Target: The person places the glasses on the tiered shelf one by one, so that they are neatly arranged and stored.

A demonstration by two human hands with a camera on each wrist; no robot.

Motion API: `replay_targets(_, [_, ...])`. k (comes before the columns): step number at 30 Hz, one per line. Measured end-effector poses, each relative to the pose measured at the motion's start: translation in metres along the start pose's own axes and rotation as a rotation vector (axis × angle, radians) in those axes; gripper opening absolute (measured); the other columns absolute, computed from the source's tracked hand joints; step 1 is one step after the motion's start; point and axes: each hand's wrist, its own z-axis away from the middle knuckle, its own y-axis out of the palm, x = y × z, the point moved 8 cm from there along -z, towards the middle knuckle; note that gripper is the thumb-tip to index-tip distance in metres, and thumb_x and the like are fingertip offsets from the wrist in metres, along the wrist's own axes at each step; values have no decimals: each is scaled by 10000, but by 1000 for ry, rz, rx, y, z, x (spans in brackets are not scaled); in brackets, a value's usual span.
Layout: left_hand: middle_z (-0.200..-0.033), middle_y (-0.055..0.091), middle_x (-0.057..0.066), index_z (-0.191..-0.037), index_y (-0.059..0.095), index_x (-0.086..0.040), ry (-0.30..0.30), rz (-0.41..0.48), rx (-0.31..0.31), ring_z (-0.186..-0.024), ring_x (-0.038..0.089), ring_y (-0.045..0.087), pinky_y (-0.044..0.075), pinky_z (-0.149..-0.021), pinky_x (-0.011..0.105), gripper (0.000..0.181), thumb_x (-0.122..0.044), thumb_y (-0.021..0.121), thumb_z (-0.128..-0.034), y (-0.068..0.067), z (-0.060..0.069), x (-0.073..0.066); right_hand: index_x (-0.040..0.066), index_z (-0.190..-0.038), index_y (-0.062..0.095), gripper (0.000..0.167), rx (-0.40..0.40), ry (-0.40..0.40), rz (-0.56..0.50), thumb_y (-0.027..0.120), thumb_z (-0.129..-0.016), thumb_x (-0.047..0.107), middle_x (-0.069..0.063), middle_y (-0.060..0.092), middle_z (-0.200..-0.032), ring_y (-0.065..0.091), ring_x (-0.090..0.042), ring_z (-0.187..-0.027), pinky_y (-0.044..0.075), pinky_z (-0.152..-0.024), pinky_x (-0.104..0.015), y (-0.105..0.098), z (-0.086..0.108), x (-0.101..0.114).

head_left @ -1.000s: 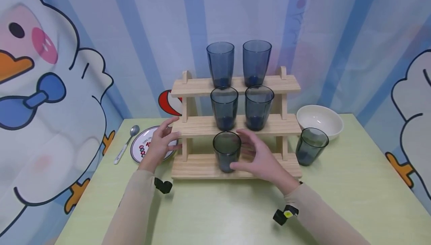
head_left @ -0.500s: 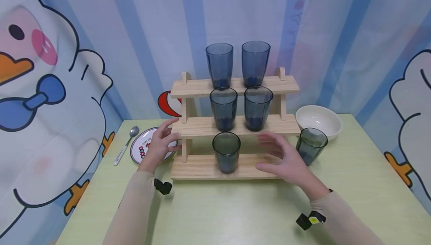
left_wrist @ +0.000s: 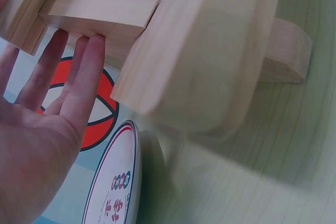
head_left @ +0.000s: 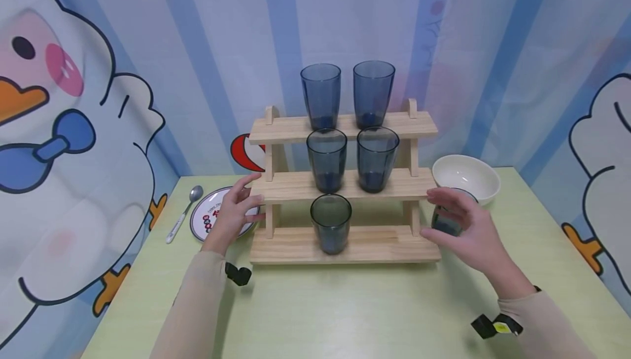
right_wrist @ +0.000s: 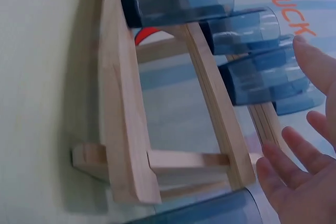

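My left hand [head_left: 234, 211] rests against the left end of the wooden tiered rack [head_left: 340, 257]. Its straight fingers [left_wrist: 90, 66] touch a side post below a board. My right hand [head_left: 470, 233] is held with parted fingers in front of a blue-grey drinking glass [head_left: 446, 224] on the table, partly hiding it. In the right wrist view that glass [right_wrist: 220, 211] lies outside the fingers. One glass [head_left: 331, 224] stands upright on the bottom tier. Two more glasses, left [head_left: 327, 161] and right [head_left: 377, 160], stand on the middle tier. The top tier bears another pair, left [head_left: 321, 96] and right [head_left: 373, 94].
Behind the right-hand glass stands a white bowl [head_left: 465, 175]. A printed plate [head_left: 199, 222] lies left of the rack, with a spoon [head_left: 182, 219] beside it. A cartoon duck cloth [head_left: 217, 46] hangs behind the pale green table [head_left: 315, 309].
My right hand has moved away from the bottom-tier glass, rightward past the rack's end to the glass on the table. My left hand keeps its place.
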Motion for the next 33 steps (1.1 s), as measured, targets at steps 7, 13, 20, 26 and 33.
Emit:
replay_targets(7, [-1519, 521, 172, -1568, 476, -315, -8, -4, 2, -1291, 409, 598, 612, -927, 536, 585, -251, 677, -1023, 0, -1, 1, 44, -1450, 580, 750, -110, 1, 79, 858, -772, -120, 179, 597, -1379, 577, 33, -1243, 463, -1006, -77, -32, 2, -8])
replay_targets(13, [-1532, 512, 169, -1570, 473, -322, -9, -18, 1, -1317, 420, 585, 609, -933, 534, 588, -259, 678, -1022, -1, -1, 1, 97, -1491, 551, 788, -132, 85, 161, 900, -792, 2, 20, 576, -1441, 484, 77, -1298, 403, -1006, -28, -47, 3, -25])
replay_targets(20, [-1535, 503, 177, -1571, 471, -313, -3, -8, 5, -1315, 429, 584, 605, -936, 550, 589, -235, 673, -1023, 0, 0, 0, 127, -1615, 371, 933, -83, 205, 220, 899, -849, 197, -170, 450, -1587, 439, -358, -1446, 391, -1201, -256, -50, 4, -50])
replay_targets(26, [-1554, 493, 167, -1575, 467, -314, -3, -3, 9, -1324, 426, 580, 600, -946, 550, 594, -239, 676, -1023, 0, 0, 1, 110, -1664, 232, 1009, -17, 282, 159, 866, -890, 243, -250, 357, -1637, 376, -530, -1444, 351, -1111, -733, -47, 6, -73])
replay_targets(33, [-1524, 516, 175, -1571, 472, -316, 0, -11, 8, -1304, 419, 591, 605, -936, 552, 587, -244, 674, -1024, -1, 0, 1, 84, -1673, 178, 1016, 20, 374, 77, 839, -917, 233, -291, 354, -1620, 363, -550, -1448, 346, -1113, -752, -40, 9, -99])
